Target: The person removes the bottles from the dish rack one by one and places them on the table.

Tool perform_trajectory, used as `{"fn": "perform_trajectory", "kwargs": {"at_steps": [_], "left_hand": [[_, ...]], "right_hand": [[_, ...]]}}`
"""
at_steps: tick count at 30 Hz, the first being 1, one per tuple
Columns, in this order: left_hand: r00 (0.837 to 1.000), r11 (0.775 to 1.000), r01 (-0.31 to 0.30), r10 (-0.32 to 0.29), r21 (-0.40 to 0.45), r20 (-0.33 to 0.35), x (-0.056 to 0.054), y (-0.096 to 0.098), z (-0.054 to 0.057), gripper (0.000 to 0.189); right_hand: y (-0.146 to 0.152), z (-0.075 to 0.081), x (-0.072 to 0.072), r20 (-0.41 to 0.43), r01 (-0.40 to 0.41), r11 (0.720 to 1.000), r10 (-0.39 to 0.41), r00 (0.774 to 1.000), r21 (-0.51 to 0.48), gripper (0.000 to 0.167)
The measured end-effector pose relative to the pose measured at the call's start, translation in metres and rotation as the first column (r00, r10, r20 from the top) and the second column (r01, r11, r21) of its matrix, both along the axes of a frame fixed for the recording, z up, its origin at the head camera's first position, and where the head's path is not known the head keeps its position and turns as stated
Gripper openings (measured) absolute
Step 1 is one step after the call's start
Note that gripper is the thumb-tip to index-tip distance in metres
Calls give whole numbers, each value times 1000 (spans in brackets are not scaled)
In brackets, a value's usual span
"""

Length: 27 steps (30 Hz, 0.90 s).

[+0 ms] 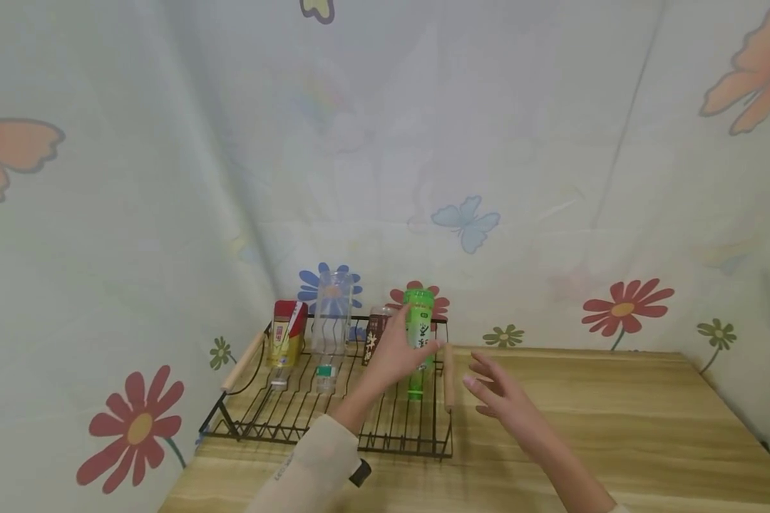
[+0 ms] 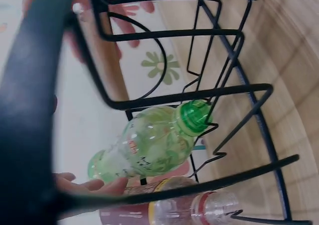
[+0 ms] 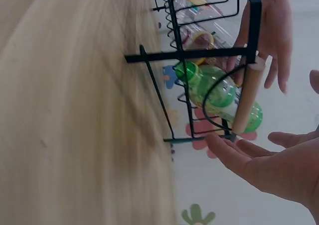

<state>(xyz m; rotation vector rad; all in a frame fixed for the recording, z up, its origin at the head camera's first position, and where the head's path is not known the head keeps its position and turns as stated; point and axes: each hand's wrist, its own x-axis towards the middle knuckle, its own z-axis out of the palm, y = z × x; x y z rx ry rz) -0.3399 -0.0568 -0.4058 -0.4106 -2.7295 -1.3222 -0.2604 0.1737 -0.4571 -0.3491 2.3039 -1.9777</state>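
A green plastic bottle [image 1: 420, 324] lies tilted in a black wire rack [image 1: 398, 449], its green cap [image 2: 195, 115] low toward the front. My left hand [image 1: 394, 353] reaches over the rack and overlaps this bottle in the head view. Its fingers [image 3: 283, 60] look fairly straight beside the bottle in the right wrist view. To the right of the rack's wooden handle [image 1: 449, 377], my right hand [image 1: 503, 402] hovers with spread, loosely bent fingers and nothing in it. A dark-labelled bottle [image 1: 373, 335] lies just left of the green one, partly behind my left hand.
Further left in the rack are a clear bottle [image 1: 334, 310] and a bottle with a red and yellow label [image 1: 285, 342]. Another wooden handle [image 1: 244, 362] forms the rack's left side. The rack stands on a wood-grain table [image 1: 590, 413], with a flower-patterned curtain [image 1: 520, 142] behind it.
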Motion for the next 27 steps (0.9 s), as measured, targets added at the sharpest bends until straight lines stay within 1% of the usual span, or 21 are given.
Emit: {"fn": "perform_trajectory", "kwargs": {"at_steps": [2,5,7,10,13,15,17,18,20,23,24,25,27], "left_hand": [[1000,1000,0,0,1,3,0,1,-2,106],[1000,1000,0,0,-2,3,-1,2,-4,106],[1000,1000,7,-7,-4,-3,-2,3,-4,106],[1000,1000,19,-19,-18,-20,-4,4,-5,104],[999,999,20,-22,-39,-35,-6,7,-4,102],[999,998,10,-12,-56,-30,-7,8,-4,103],[999,997,-9,6,-79,-42,-8,11,-5,102],[998,996,-13,8,-83,-60,-13,12,-10,102],[998,995,-26,19,-96,-65,-13,15,-8,100],[997,992,-39,30,-121,-77,-12,20,-6,97],[997,993,-41,34,-115,-63,-10,21,-6,98],[998,992,-52,47,-118,-39,-5,22,0,97],[997,989,-73,70,-129,-23,-4,20,-2,96]], "right_hand": [[-6,-7,1,68,8,998,-4,998,-61,70],[-15,-17,3,143,21,992,-3,990,-124,72],[-21,-23,6,179,28,987,1,984,-157,75],[-28,-28,10,208,21,982,19,978,-188,78],[-33,-28,13,221,11,977,37,975,-212,80],[-34,-28,13,228,5,974,48,972,-228,80],[-35,-27,14,234,12,971,45,971,-239,79],[-34,-27,14,236,21,970,38,971,-244,78],[-34,-27,13,236,27,968,33,971,-249,78],[-33,-27,12,234,30,968,31,972,-250,76],[-33,-27,12,233,25,967,35,972,-252,76],[-33,-28,12,232,18,968,42,972,-252,77],[-33,-29,11,228,1,968,58,972,-250,78]]}}
